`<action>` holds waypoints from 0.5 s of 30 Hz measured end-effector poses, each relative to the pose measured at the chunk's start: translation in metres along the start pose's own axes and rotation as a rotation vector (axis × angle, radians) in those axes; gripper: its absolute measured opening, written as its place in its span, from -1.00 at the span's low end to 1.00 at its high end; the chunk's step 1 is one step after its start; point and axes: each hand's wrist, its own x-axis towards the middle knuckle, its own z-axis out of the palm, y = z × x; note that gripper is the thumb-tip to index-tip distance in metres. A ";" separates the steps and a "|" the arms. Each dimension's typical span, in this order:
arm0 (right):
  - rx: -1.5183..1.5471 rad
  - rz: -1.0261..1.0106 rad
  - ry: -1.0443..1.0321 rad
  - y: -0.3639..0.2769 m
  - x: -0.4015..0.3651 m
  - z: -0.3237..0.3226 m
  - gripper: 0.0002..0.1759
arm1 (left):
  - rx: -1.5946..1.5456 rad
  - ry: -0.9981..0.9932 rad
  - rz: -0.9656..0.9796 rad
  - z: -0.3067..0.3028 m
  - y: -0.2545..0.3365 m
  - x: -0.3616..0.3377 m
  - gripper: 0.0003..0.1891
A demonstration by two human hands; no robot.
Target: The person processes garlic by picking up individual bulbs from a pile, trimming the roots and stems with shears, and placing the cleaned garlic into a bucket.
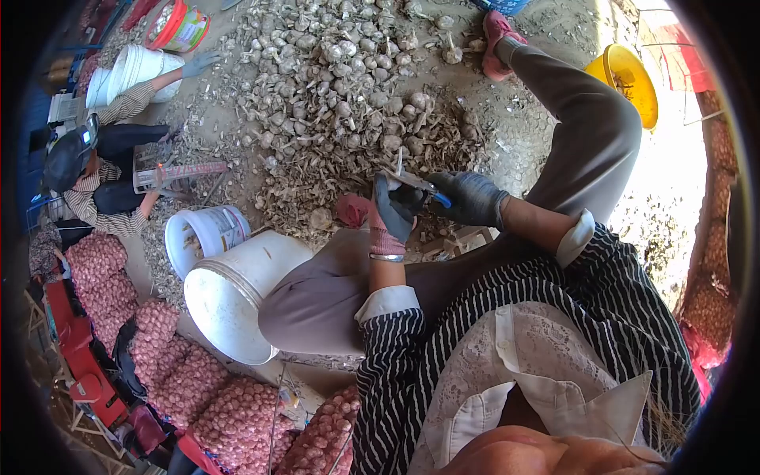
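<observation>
My left hand (393, 212), in a dark-palmed pink glove, is closed around a garlic bulb, which the fingers mostly hide. Its pale stem (399, 161) sticks up above the glove. In a dark grey glove, my right hand (473, 198) grips blue-handled shears (434, 193). The blades reach left to the stem, at the top of my left hand. Just beyond both hands lies a heap of garlic bulbs (340, 87), with cut stems and dry husks (317, 186) on its near side.
Left of my knee, a large white bucket (229, 309) lies tipped beside a smaller white bucket (207, 237). A yellow bucket (629, 83) stands far right. At left, another person (99, 170) works near white and red buckets. Net sacks of garlic (237, 419) line the lower left.
</observation>
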 end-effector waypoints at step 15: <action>0.193 -0.204 0.142 0.034 -0.005 0.022 -0.47 | 0.449 -0.021 0.157 -0.008 -0.015 -0.001 -0.64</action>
